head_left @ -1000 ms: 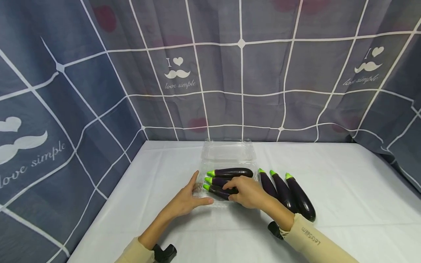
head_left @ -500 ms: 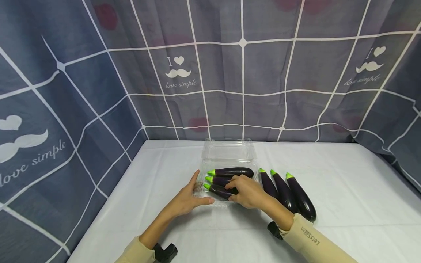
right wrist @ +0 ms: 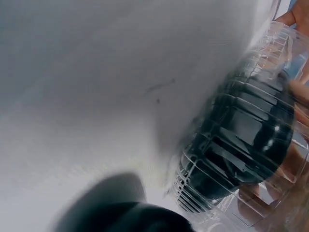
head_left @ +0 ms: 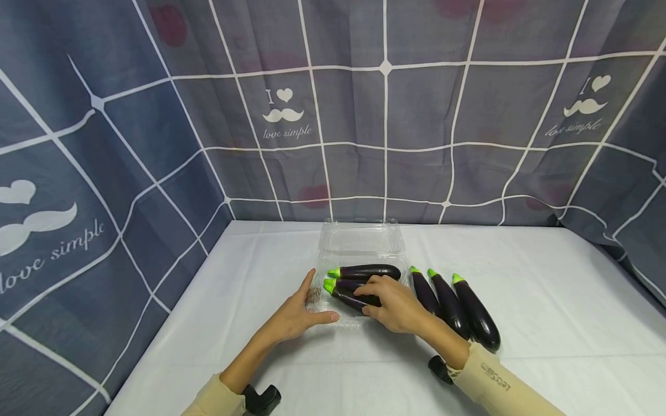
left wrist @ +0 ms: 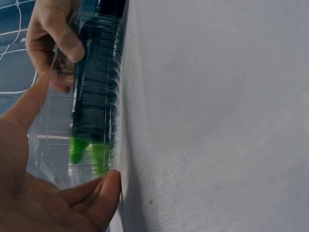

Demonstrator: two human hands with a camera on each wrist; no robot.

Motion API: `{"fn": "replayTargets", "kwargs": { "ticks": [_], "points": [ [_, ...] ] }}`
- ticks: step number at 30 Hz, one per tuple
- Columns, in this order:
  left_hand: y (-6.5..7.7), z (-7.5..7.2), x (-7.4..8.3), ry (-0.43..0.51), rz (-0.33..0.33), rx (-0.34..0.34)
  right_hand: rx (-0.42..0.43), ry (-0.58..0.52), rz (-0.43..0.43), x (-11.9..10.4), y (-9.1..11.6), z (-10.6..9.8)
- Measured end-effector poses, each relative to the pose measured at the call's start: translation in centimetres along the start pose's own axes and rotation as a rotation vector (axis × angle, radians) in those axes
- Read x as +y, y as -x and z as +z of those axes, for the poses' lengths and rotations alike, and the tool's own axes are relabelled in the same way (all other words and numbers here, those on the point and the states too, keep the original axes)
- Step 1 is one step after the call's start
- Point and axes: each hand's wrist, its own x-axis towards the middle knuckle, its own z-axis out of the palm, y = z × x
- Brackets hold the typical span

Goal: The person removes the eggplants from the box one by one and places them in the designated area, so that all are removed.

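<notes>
While your left hand (head_left: pixel 293 318) braces the box (head_left: pixel 364 260): its fingers are spread rather than clenched, set against the left end with the thumb reaching toward the front side, likely so the thin plastic won't slide as you work inside it
Right hand (head_left: pixel 392 303): thumb on the near side and fingers on the far side, grasping the front eggplant (head_left: pixel 347 297) by its thicker end, probably because the other end lies close to your left hand, with less room
Front eggplant: inside the box, nearest you, its stem (head_left: pixel 329 285) to the left and angled slightly away; whether its underside rests on the box floor is hidden
Middle eggplant (head_left: pixel 350 285): right behind it in the box, partly covered by your right hand, stem also left, which should let the two bodies nest
Rear eggplant (head_left: pixel 370 271): laid across the box behind those two, stem left again; matching ends make for a tidy row
Lid (head_left: pixel 361 238): open on the far side, out of your way, so you can reach in from above
Loose eggplants (head_left: pixel 451 305): three side by side on the tabletop (head_left: pixel 562 300), just right of the box, stems away from you; that spot seems a short reach for your right hand, though your forearm hides part of them
</notes>
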Motion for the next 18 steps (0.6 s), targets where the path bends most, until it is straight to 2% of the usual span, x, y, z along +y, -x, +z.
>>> {"fn": "replayTargets", "kwargs": {
  "ticks": [9, 12, 18],
  "points": [
    [-0.15, -0.06, -0.06, 0.013, 0.000, 0.010, 0.216, -0.138, -0.074, 0.34, 0.09, 0.47],
    [-0.21, -0.02, -0.10, 0.008, -0.006, 0.013, 0.230, -0.142, -0.075, 0.35, 0.12, 0.49],
    [-0.26, 0.02, -0.14, 0.004, -0.010, 0.011, 0.210, -0.194, 0.010, 0.16, 0.21, 0.17]
  ]
}}
